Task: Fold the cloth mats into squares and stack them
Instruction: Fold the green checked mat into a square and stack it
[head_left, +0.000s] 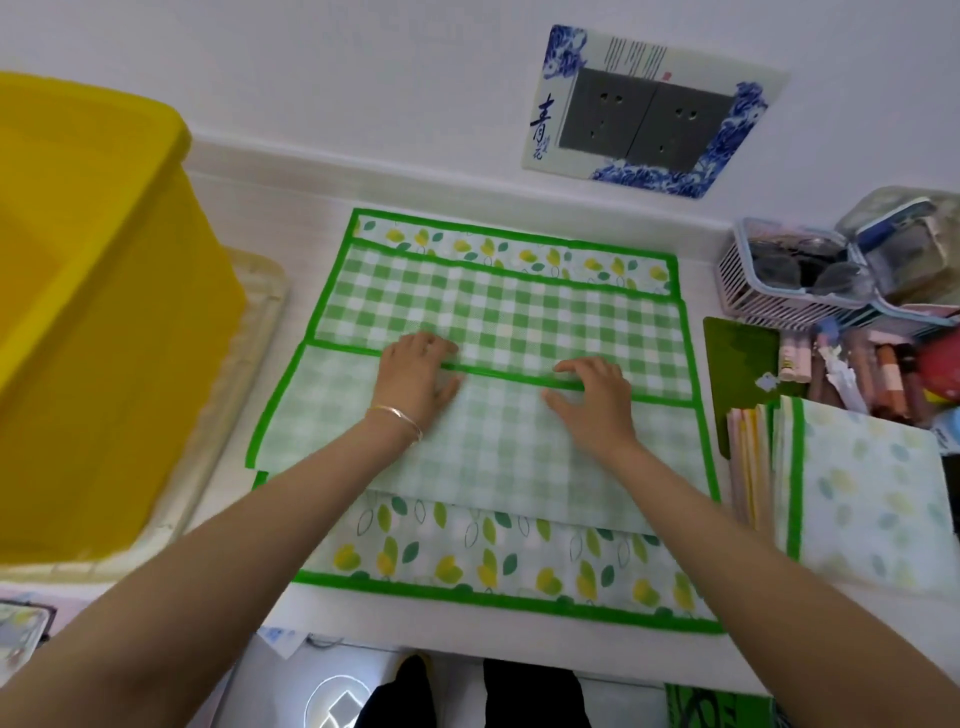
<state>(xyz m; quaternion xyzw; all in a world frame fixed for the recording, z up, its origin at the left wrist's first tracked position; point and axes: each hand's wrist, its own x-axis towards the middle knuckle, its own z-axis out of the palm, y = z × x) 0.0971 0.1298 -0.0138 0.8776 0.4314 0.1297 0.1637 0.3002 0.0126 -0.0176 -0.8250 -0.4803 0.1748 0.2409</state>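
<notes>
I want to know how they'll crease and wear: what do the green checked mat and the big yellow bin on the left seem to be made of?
The green checked mat: seemingly thin matte cloth, perhaps non-woven, with green edging; it folds flat and its back shows the print paler. The yellow bin: apparently moulded plastic, smooth with a faint sheen, its wall slightly translucent.
</notes>
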